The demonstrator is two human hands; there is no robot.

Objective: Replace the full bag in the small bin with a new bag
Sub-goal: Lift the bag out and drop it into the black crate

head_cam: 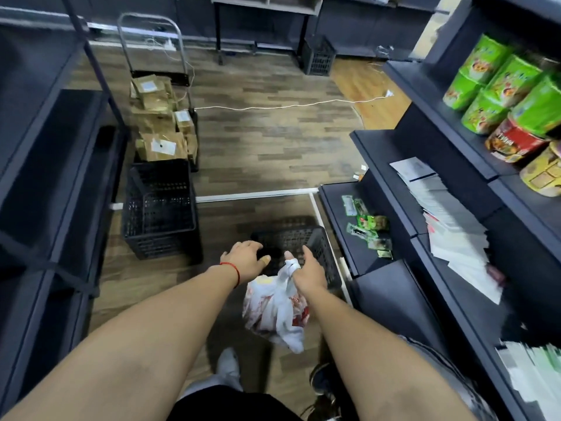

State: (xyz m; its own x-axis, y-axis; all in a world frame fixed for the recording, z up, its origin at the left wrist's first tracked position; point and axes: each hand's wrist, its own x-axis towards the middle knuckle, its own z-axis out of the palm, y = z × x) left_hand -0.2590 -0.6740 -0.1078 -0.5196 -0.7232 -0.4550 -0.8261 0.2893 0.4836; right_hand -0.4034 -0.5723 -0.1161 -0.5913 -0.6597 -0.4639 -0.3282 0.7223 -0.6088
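Observation:
A full white plastic bag point(276, 311) with red and yellow contents hangs in the air, its knotted top gripped by my right hand point(309, 273). It dangles just in front of the small black lattice bin point(315, 241) on the floor beside the shelf base. My left hand point(247, 258) hovers over the bin's near left rim with fingers spread and nothing in it. The bin's inside looks dark; I cannot tell what is in it.
A larger black crate point(161, 208) stands on the floor to the left, with a trolley of brown parcels point(162, 129) behind it. Dark shelves point(455, 177) on the right hold papers, snack packets and noodle cups. A white cable point(273, 106) crosses the floor.

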